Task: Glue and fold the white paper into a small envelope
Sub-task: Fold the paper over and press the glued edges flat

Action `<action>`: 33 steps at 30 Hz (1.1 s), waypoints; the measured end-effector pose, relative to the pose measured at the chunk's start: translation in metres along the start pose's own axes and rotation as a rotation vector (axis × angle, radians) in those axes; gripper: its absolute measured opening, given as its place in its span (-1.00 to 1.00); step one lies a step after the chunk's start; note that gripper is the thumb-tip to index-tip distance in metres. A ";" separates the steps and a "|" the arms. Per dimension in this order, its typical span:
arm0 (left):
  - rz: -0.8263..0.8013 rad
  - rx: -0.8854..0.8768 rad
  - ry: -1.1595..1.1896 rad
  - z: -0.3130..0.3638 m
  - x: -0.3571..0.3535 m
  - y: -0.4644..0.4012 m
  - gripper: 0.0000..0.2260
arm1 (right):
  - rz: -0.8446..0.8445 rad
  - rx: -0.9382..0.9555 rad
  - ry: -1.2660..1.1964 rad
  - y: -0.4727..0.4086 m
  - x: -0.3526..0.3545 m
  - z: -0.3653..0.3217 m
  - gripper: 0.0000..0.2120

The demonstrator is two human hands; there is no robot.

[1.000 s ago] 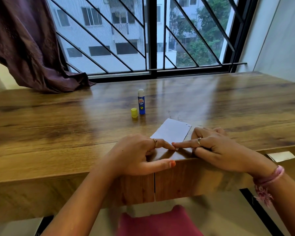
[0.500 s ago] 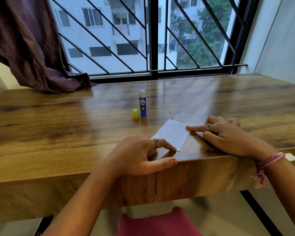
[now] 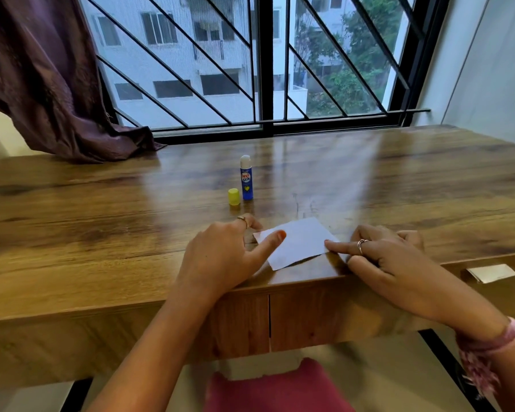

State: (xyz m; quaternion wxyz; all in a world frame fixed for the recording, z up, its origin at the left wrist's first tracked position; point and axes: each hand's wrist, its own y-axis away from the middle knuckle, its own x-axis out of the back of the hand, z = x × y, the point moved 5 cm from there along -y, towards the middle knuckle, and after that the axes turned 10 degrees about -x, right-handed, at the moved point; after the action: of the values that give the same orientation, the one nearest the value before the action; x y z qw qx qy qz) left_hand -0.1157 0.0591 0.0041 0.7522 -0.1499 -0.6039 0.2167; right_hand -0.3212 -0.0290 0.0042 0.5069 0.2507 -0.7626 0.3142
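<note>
The white paper (image 3: 295,242) is lying flat near the front edge of the wooden table (image 3: 101,233). The left hand (image 3: 220,257) is pressing its left end with a straight thumb. The right hand (image 3: 390,263) is touching its right edge with a straight pointing finger. Farther back, the blue glue stick (image 3: 246,181) is standing beside its yellow cap (image 3: 234,196).

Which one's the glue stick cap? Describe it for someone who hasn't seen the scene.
On the wooden table below the barred window, find the upright blue glue stick mid-table. The cap stands just left of it: a short yellow cylinder, separate from the tube, and the only yellow thing there.
</note>
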 end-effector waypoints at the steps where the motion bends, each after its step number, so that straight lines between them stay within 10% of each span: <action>1: 0.000 0.013 -0.004 -0.001 0.000 0.000 -0.42 | -0.011 0.011 -0.040 0.002 0.000 -0.002 -0.51; 10: -0.171 0.057 -0.038 -0.005 -0.004 -0.006 -0.21 | -0.080 0.087 -0.287 -0.025 0.019 0.032 -0.66; 20: -0.390 0.020 0.171 -0.024 -0.001 -0.027 -0.60 | -0.247 0.206 -0.273 -0.031 0.007 0.016 -0.69; 33: -0.134 -0.314 0.132 0.018 0.012 -0.007 -0.67 | -0.159 0.272 -0.133 -0.026 0.002 0.006 -0.65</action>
State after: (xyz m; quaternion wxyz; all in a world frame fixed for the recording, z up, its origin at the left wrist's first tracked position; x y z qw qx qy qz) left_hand -0.1304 0.0582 0.0221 0.7706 -0.2386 -0.5881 0.0588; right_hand -0.3073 -0.0515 0.0100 0.4402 0.3968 -0.7225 0.3560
